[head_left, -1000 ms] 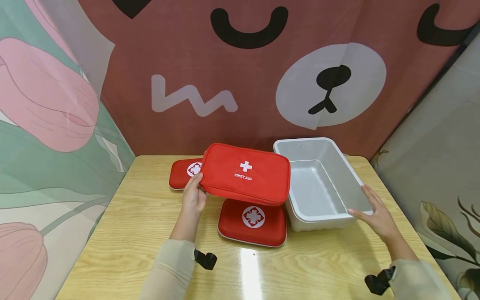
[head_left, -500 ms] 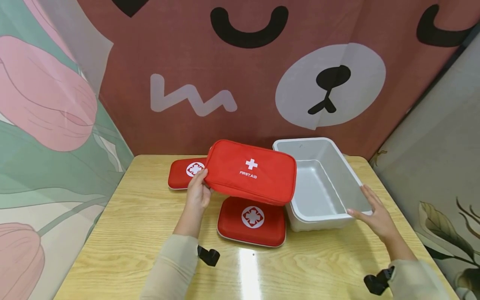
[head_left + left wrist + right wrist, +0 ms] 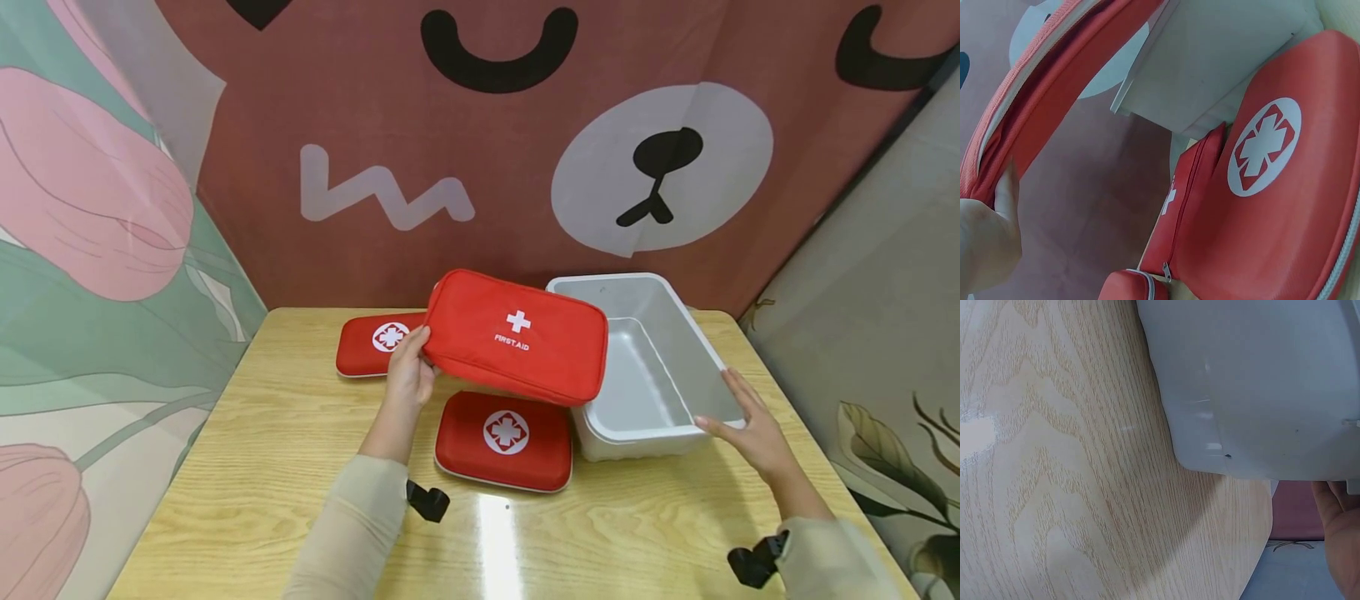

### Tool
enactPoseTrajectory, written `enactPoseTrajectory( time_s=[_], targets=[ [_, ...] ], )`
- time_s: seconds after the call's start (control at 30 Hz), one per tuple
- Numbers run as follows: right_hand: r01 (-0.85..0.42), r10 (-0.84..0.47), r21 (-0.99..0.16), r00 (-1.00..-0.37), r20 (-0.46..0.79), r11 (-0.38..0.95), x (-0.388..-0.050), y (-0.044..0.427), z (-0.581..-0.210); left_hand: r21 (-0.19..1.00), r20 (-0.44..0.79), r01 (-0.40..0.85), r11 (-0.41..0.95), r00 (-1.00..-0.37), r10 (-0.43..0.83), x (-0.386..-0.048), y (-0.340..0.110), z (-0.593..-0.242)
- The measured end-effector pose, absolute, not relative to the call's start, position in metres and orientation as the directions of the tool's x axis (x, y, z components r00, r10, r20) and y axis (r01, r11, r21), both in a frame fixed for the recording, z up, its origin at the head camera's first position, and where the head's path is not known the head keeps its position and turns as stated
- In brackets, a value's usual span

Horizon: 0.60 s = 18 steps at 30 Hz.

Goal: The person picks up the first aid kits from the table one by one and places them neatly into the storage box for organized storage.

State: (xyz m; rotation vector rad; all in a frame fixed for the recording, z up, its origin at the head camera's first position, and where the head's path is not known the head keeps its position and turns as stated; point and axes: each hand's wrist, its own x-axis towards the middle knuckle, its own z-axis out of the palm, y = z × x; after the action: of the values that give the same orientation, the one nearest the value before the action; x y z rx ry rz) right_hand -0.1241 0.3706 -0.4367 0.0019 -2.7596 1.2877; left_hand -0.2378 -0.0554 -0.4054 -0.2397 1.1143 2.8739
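Note:
My left hand [image 3: 411,367] grips the left end of a red soft first-aid pouch [image 3: 480,333], thumb below its zipped edge in the left wrist view. The pouch is tilted above the table, its right end over the left rim of a light grey plastic bin [image 3: 641,436]. My right hand [image 3: 757,429] rests at the bin's front right corner, thumb on the front rim and fingers spread along the right side. Below the pouch lies a red hard first-aid case [image 3: 468,437] with a white cross emblem.
Another red case [image 3: 356,350] lies at the back left of the wooden table [image 3: 262,467]. In the left wrist view, a second red pouch [image 3: 1182,219] with a zipper pull lies behind the nearer case. A printed cloth [image 3: 375,258] hangs behind the table.
My left hand has carried the raised pouch to the right and slightly farther back, partly over the bin. My right hand and the bin stay in place.

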Motion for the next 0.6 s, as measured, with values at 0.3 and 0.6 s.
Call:
enactPoseTrajectory(
  time_s=[0.3,0.6],
  targets=[
    [-0.051,0.043,-0.776,-0.994,0.1,0.629,-0.123,0.37,-0.44,0.681,-0.182,-0.119,-0.723,-0.983,-0.01,-0.24,-0.044,-0.404],
    [-0.049,0.047,-0.768,-0.994,0.102,0.639,-0.125,0.371,-0.44,0.691,-0.165,-0.127,-0.711,-0.986,0.016,-0.247,-0.031,-0.4]
  ],
)
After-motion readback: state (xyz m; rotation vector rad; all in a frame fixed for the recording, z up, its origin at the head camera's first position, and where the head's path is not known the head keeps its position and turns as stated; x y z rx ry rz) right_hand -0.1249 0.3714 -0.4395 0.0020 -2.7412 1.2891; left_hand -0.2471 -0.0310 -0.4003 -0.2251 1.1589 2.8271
